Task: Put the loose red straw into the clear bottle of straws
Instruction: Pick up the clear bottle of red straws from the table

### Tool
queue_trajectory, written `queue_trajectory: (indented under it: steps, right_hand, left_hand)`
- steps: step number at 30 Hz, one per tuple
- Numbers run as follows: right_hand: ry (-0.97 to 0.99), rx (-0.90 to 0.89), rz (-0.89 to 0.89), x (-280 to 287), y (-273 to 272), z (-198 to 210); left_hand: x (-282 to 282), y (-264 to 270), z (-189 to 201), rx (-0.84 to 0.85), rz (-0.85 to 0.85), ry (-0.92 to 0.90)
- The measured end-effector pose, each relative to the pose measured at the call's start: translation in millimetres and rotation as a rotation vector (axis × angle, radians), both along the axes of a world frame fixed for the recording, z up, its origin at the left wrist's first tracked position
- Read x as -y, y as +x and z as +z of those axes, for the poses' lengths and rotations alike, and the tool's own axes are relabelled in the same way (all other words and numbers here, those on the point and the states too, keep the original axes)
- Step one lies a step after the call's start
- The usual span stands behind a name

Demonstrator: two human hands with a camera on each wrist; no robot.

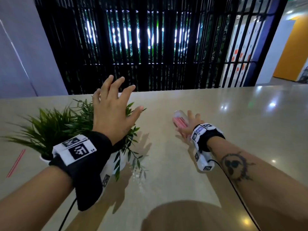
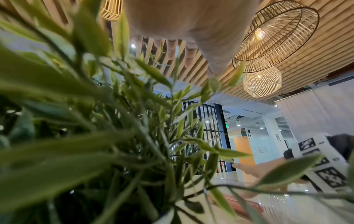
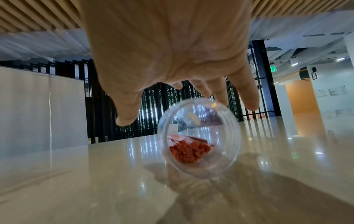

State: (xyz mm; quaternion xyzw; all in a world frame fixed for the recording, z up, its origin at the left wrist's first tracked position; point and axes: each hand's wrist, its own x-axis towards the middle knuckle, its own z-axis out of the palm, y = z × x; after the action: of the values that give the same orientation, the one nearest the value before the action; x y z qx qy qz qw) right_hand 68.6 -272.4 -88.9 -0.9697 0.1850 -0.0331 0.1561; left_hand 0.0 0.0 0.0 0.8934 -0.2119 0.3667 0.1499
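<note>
The loose red straw lies flat on the table at the far left, beyond the plant. A clear bottle lies on its side right of centre, its open mouth facing my right wrist and a bundle of red straws inside. My right hand reaches over the bottle with thumb and fingers spread to either side, not curled round it. The right palm hangs just above the mouth. Raised above the plant, my left hand has its fingers spread and holds nothing.
A leafy green plant in a white pot stands between my left arm and the loose straw; its leaves fill the left wrist view. The glossy beige table stretches right and toward me. A black slatted screen stands behind its far edge.
</note>
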Motion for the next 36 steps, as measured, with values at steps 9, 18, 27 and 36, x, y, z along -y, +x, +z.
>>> queue_trajectory:
  steps: [9, 18, 27, 36]
  right_hand:
    - [0.001, -0.071, -0.011, -0.6, 16.2, -21.0]
    - [-0.238, -0.341, 0.063, -12.6, 23.0, 3.8]
    - [-0.757, -0.372, 0.408, 1.8, 20.8, 16.5]
    - [-0.659, -0.338, 0.487, 13.6, 31.8, 7.0]
  left_hand:
    - [-2.0, 9.0, -10.1, 0.002, 0.015, -0.016]
    - [-3.3, 7.5, -10.8, 0.032, -0.013, -0.035]
    - [-5.7, 3.8, -9.3, 0.092, -0.049, -0.083]
    - [-3.0, 6.2, -6.6, 0.114, -0.065, -0.025]
